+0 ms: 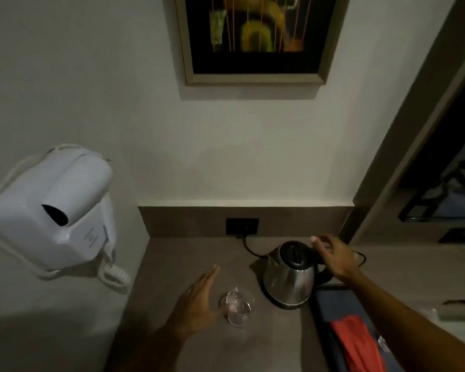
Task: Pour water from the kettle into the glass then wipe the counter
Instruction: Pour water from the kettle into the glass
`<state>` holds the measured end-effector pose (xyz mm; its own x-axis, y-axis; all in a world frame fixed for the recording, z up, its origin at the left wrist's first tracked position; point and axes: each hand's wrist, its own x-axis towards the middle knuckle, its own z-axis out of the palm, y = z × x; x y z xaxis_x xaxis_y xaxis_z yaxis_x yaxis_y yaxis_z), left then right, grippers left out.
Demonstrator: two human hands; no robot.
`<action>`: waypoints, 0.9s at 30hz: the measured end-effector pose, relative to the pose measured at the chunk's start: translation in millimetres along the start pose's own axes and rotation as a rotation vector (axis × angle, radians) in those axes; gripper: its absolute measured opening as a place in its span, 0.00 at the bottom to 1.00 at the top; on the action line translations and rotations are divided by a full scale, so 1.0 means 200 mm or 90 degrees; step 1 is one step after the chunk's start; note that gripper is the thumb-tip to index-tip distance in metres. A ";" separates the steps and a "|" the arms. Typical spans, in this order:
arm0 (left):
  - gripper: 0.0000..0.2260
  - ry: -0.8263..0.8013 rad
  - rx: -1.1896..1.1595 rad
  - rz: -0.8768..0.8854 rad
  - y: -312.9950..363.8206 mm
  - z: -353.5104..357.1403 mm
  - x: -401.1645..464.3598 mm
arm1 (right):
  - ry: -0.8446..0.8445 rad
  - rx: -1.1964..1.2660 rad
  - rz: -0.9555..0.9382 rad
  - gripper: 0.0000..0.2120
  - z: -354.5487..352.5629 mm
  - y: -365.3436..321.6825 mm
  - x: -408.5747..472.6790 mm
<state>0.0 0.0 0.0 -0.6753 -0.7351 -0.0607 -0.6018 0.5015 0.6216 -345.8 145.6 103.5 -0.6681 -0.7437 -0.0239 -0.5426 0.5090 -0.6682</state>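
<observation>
Over at nine o'clock a white wall-mounted hair dryer [54,210] hangs in its holder, its coiled cord [113,275] drooping beneath it toward the corner of the counter [172,264]. The counter is a dull grey-brown slab running away from me to a low backsplash.

At about seven o'clock the person's left hand [196,302] comes in flat and loose, fingers straight and together, palm turned toward the glass [236,308] just beside it. The thumb looks to be at the glass's near side, but I cannot tell whether it actually touches; nothing is gripped. The clear glass stands upright on the counter near six o'clock, and whether there is water in it I cannot make out.

Behind it, at twelve o'clock high on the wall, hangs a framed picture [255,36], dark with yellow and orange streaks. Lower down, a black socket plate [242,226] sits in the backsplash with a black cable [250,249] trailing from it toward the kettle.

The steel kettle [290,277] stands upright on its base at about four o'clock from the glass, lid down. The right hand [333,257] is draped over its black handle, fingers curled around it.

At five o'clock, a dark tray [325,304] holds a red cloth [352,342], touching the kettle's base at its far end.
</observation>
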 end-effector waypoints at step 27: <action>0.42 -0.022 -0.137 -0.051 -0.16 0.42 0.06 | 0.020 -0.066 -0.207 0.19 0.18 -0.16 0.18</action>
<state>-25.3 13.9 -85.7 -0.6453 -0.7509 -0.1406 -0.5514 0.3305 0.7660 -334.2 86.8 98.0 -0.4655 -0.8617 0.2017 -0.7777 0.2895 -0.5581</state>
